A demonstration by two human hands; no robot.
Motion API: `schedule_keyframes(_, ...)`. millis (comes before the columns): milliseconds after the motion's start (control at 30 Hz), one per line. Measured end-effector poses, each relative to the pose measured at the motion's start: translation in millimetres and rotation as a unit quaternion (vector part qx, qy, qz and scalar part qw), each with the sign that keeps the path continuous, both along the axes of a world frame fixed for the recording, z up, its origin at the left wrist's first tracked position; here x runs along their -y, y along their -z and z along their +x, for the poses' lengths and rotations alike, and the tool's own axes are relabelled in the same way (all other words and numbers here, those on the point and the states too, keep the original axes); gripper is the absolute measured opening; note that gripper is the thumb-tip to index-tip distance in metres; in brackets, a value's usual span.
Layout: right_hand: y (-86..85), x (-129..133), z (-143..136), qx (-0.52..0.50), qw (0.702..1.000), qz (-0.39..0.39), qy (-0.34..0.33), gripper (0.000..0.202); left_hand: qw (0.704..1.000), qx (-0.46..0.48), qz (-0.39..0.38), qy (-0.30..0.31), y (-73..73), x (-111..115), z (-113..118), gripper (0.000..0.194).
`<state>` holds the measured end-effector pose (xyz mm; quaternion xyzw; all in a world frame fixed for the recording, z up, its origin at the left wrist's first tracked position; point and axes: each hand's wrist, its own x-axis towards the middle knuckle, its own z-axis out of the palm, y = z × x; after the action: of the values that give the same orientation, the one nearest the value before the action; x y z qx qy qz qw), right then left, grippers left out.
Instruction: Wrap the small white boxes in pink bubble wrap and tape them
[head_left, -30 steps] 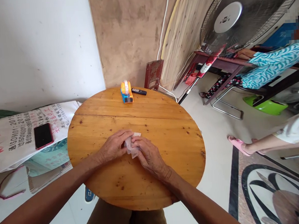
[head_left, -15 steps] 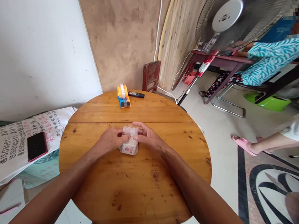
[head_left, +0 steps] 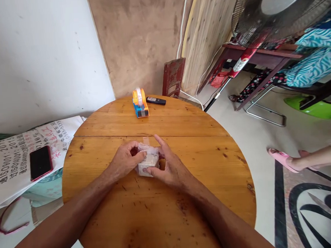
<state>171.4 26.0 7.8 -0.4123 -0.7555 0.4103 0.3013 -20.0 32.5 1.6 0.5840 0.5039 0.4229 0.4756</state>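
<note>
Near the middle of the round wooden table (head_left: 103, 202), a small white box in clear plastic wrapping (head_left: 149, 161) is gripped from both sides. My left hand (head_left: 126, 158) is closed on its left side, with the thumb across the top. On the right side, my right hand (head_left: 172, 166) holds it with the thumb low on the near face and the index finger stretched out ahead. A short strip of clear tape (head_left: 146, 141) shows just beyond the box. The box's underside and the fingertips behind it are hidden.
At the table's far edge stand an orange and blue tape dispenser (head_left: 140, 102) and a black remote control (head_left: 156, 101). A phone (head_left: 40, 163) lies on a printed sack (head_left: 8, 174) at left. A running fan (head_left: 282, 8), a red chair (head_left: 174, 78) and people are beyond, at right.
The box has turned in my hands, so its face with the red print no longer shows. My right thumb has moved down to the near face. The whole view has shifted slightly.
</note>
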Motion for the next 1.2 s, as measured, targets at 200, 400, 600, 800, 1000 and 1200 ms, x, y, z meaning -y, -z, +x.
schedule_keyframes(200,-3.6,-6.9,-1.8,-0.095,0.988,-0.119,0.024,0.099,0.994,0.064,-0.059,0.064,-10.7,0.4,-3.7,0.027)
schedule_keyframes(400,2.5,-11.1,-3.0,-0.118,0.984,-0.128,0.045,0.097,0.988,0.109,-0.08,0.077,-4.8,-1.2,-3.4,0.041)
schedule_keyframes(600,11.7,-10.2,-4.5,-0.065,0.996,-0.018,0.053,0.079,0.987,0.138,-0.052,0.064,2.7,-3.2,-2.0,0.065)
schedule_keyframes(800,15.7,-3.8,-8.7,0.04,0.991,0.104,0.071,0.068,0.991,0.113,-0.038,0.063,4.5,-3.4,-4.3,0.062)
schedule_keyframes(1000,15.0,-3.5,-10.8,0.07,0.986,0.128,0.079,0.065,0.992,0.117,-0.03,0.047,7.2,-4.4,-4.1,0.059)
schedule_keyframes(1200,14.7,-4.4,-11.5,0.013,0.991,0.086,0.106,0.062,0.99,0.132,-0.044,0.034,11.5,-3.8,-0.9,0.068)
